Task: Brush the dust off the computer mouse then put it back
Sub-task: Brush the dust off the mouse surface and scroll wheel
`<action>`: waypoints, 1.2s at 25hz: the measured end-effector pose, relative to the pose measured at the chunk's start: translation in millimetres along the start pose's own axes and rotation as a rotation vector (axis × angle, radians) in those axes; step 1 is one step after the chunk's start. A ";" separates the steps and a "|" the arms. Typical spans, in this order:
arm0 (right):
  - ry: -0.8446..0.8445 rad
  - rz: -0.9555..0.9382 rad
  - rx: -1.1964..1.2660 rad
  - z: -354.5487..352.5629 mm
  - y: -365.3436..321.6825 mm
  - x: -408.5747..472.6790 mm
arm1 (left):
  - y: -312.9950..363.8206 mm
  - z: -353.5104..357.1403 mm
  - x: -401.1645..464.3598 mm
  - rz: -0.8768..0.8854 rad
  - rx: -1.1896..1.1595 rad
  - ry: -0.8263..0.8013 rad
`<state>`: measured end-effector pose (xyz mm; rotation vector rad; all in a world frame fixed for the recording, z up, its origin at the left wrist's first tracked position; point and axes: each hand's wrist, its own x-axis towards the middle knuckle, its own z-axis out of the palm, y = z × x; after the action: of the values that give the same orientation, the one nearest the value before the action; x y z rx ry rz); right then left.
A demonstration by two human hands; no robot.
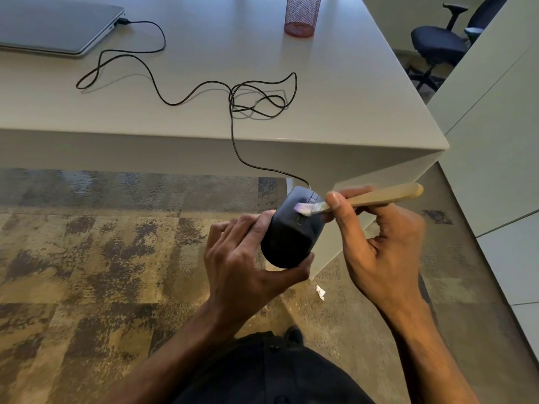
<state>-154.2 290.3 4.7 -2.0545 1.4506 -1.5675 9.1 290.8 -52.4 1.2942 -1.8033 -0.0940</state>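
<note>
Left hand (242,258) cradles the mouse (287,231); right hand (382,243) pinches the brush (364,199). Sweep lightly toward twelve o'clock, mouse steady.

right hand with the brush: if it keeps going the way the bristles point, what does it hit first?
The right hand holds the brush with its bristles pointing left, already on the top of the computer mouse. Straight on, it meets the mouse first, then likely the left hand gripping the far side; depth is unclear.
</note>
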 end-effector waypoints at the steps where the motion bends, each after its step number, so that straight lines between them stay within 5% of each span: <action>1: 0.030 0.009 -0.023 0.0 1.2 1.0 | -0.1 0.5 0.3 0.002 0.005 0.000; 10: -0.051 0.059 0.343 -4.3 9.4 -1.7 | 1.5 3.5 5.0 -0.058 -0.031 -0.018; 17: 0.126 0.267 0.081 -13.2 45.1 6.4 | 3.2 8.4 4.6 -0.051 -0.044 -0.014; 23: 0.037 0.134 0.298 -24.8 32.8 1.4 | 5.1 14.2 5.5 -0.051 -0.033 -0.002; 30: 0.115 0.116 -0.046 -24.7 40.1 5.4 | 9.3 19.4 6.3 0.047 -0.019 0.029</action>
<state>-197.8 275.4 -6.8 -1.8941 1.6291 -1.6441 -11.4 282.0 -55.5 1.2335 -1.8027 -0.0665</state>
